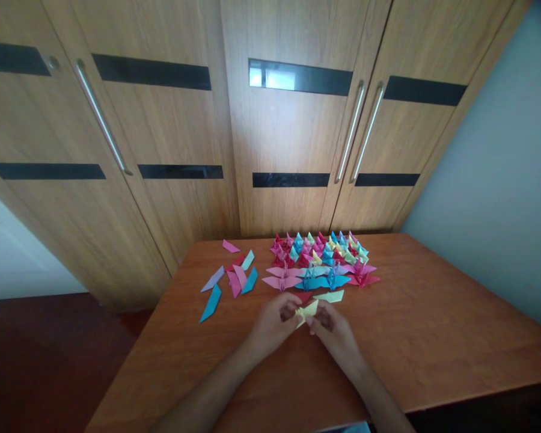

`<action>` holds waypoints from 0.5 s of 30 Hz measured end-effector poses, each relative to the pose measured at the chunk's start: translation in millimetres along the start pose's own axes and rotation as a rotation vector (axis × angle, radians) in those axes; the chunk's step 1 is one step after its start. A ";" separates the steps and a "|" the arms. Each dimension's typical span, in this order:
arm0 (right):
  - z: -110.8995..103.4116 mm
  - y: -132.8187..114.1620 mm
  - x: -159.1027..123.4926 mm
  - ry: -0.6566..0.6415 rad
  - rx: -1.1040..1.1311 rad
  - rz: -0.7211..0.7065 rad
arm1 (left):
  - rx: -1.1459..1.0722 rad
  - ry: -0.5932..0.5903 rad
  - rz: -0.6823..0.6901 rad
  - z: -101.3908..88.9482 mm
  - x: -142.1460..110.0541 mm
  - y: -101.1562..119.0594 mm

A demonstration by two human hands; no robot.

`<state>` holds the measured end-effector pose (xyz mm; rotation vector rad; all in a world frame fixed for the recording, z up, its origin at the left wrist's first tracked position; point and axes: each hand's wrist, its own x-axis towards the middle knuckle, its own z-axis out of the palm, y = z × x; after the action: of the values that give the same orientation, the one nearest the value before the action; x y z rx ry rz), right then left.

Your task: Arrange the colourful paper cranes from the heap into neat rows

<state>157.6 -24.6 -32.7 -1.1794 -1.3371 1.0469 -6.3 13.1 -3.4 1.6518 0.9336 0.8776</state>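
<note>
Between my two hands is a pale yellow folded paper crane [307, 311], held just above the table's front middle. My left hand [277, 317] pinches its left end between thumb and fingers. On the other side, my right hand [335, 330] grips the right part, thumb below and fingers above. Right behind the hands lie a pale green folded paper strip [330, 296] and a red paper piece [303, 296], the latter partly hidden. Beyond them stand rows of finished paper cranes [315, 281] in pink, blue, red, yellow and green.
On the left of the wooden table [433, 313] lie several folded paper pieces, among them a blue one [211, 304], a purple one [213, 278] and a pink one [230, 246]. A wooden wardrobe [288, 132] with metal handles rises behind the table. A pale wall [491, 180] stands at right.
</note>
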 end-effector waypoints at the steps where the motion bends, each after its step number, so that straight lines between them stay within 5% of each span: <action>1: 1.0 -1.6 0.1 0.016 0.000 0.007 | -0.037 -0.014 -0.003 4.4 2.5 -2.2; 8: -3.9 -8.8 -4.9 0.110 -0.104 0.017 | -0.193 -0.039 -0.155 16.6 8.9 -20.3; 15: -34.5 -7.3 -0.7 0.209 -0.060 0.061 | -0.072 -0.042 -0.081 -3.6 0.1 -22.1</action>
<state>191.2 -27.0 -22.3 -1.3432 -1.1820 0.9042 -13.1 19.1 -23.9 1.5548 0.9237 0.8100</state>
